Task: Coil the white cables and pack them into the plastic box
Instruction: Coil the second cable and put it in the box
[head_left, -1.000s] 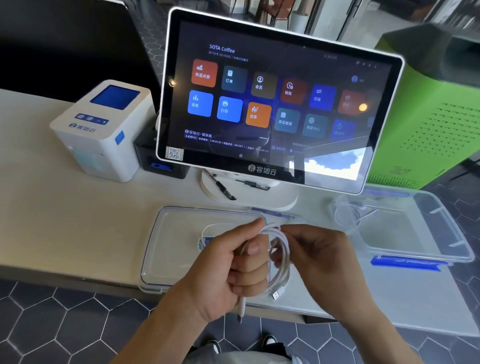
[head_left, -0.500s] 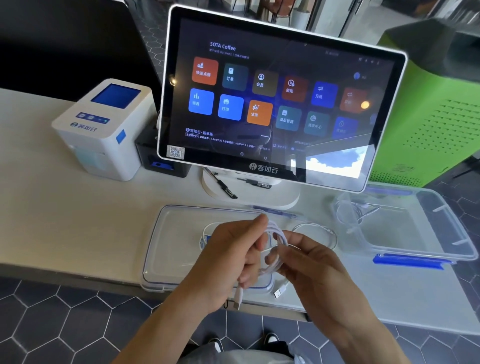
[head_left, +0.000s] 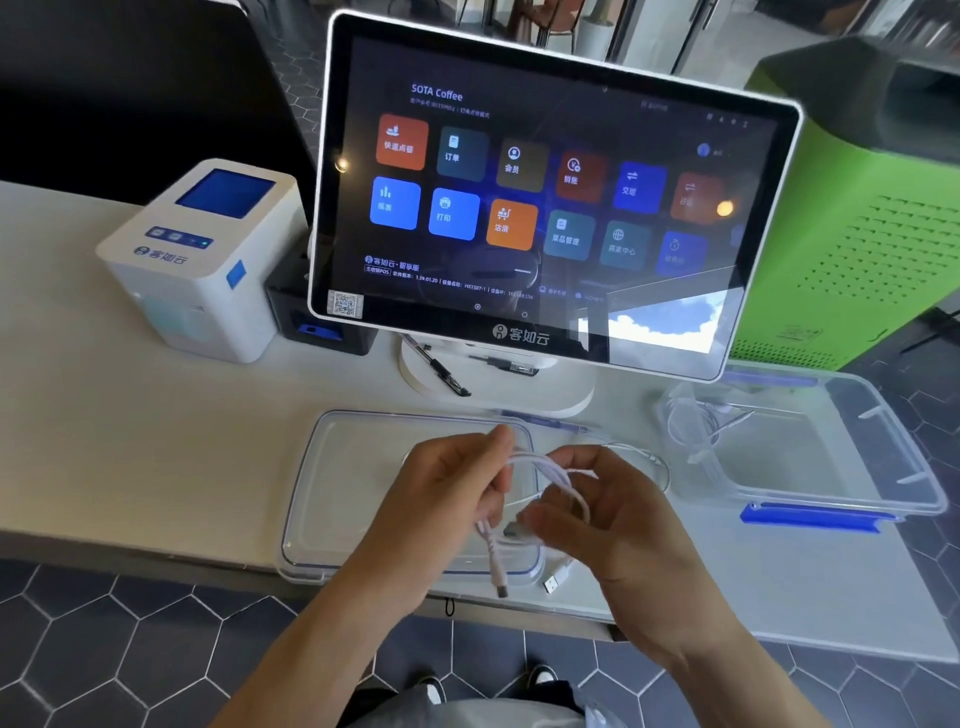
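The white cable (head_left: 550, 478) hangs in a small bundle of loops between the two hands, held above the near edge of the counter (head_left: 130, 467), its two plug ends dangling below toward the near side. The left hand (head_left: 447, 499) grasps the loops on their left side, fingers curled round the gathered strands with the thumb up. The right hand (head_left: 608, 514) has its fingers curled in at the right of the bundle and appears to pinch a strand near one plug, though the exact contact is partly hidden. Directly under the hands lies the clear lid (head_left: 332, 499), flat on the counter. Just right of the hands a second white cable (head_left: 644, 460) rests loose on the counter. Farther right stands the plastic box (head_left: 883, 467), open, with a blue latch along its near wall and what looks like an already coiled cable (head_left: 685, 426) in its far left corner. Behind all this stand a touchscreen terminal (head_left: 545, 197), a small white printer (head_left: 202, 260) at far left and a green cabinet (head_left: 862, 249) at far right. The step in hand seems to be finishing the coil. Next, the loose ends likely need tucking or wrapping so the loops hold, then the bundle must be carried right and set into the box beside the first coil.
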